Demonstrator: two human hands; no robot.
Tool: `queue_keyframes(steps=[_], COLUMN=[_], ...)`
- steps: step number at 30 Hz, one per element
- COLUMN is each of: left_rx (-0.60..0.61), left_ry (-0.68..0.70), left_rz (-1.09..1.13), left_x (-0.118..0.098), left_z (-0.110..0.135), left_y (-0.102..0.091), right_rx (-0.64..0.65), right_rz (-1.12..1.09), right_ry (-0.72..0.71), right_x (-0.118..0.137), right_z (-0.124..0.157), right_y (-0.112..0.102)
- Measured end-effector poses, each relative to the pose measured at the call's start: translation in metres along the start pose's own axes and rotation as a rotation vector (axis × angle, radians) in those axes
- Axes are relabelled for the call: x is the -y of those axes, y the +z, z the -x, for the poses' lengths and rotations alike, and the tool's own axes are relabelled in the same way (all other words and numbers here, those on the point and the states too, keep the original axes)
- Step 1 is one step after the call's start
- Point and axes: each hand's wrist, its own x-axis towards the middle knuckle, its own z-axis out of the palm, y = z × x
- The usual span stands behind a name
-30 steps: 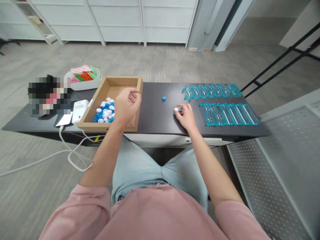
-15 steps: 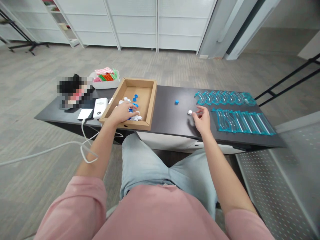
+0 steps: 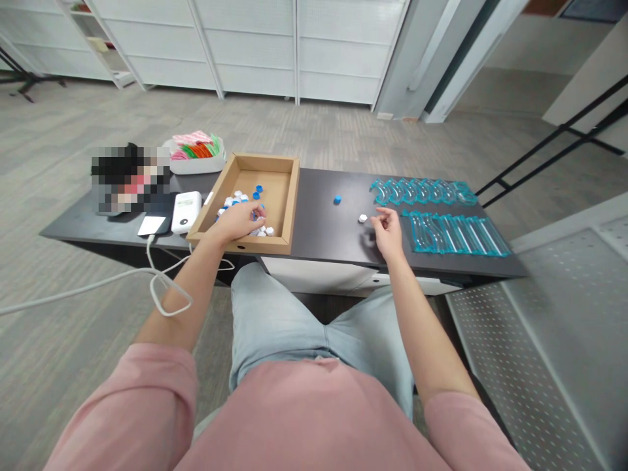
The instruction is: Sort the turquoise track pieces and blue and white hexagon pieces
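Observation:
My left hand [image 3: 237, 221] reaches over the near wall of a cardboard box [image 3: 295, 203], its fingers curled in among small white and blue pieces. What those fingers grip, if anything, is hidden. Loose white pieces [image 3: 269, 231] lie beside the fingertips, and a blue piece [image 3: 259, 188] sits farther back in the box. On the dark table, a single white faceted piece [image 3: 362, 218] rests just left of my right hand [image 3: 387, 230], which is open with thumb and fingers apart. Behind it lies a blue piece [image 3: 337, 199].
Two rows of clear tubes with teal ends, curved ones [image 3: 422, 191] behind and straighter ones [image 3: 458, 235] in front, lie at right. Left of the box are a white device [image 3: 187, 212], a cable [image 3: 112, 282] and a white basket [image 3: 199, 165] of colourful strips.
My right hand has come away from the white piece, leaving a small gap. My left fingers have curled in more among the pieces. The camera view has shifted slightly.

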Motion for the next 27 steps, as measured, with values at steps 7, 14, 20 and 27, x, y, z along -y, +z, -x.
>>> queue_keyframes(steps=[7, 14, 20, 27], left_rx=[-0.210, -0.084, 0.063, 0.159], left_ry=[0.096, 0.174, 0.119, 0.112], left_rz=[0.069, 0.064, 0.079, 0.039], left_x=[-0.002, 0.000, -0.007, -0.012], left_z=[0.005, 0.002, 0.004, 0.001], left_y=[-0.003, 0.004, -0.001, -0.007], right_rx=[0.029, 0.067, 0.093, 0.077], right_rz=[0.017, 0.043, 0.062, 0.051], right_ry=[0.002, 0.022, 0.027, 0.015], right_x=[-0.004, -0.001, 0.002, 0.004], right_z=[-0.002, -0.002, 0.000, 0.001], right_y=[-0.001, -0.003, -0.002, 0.000])
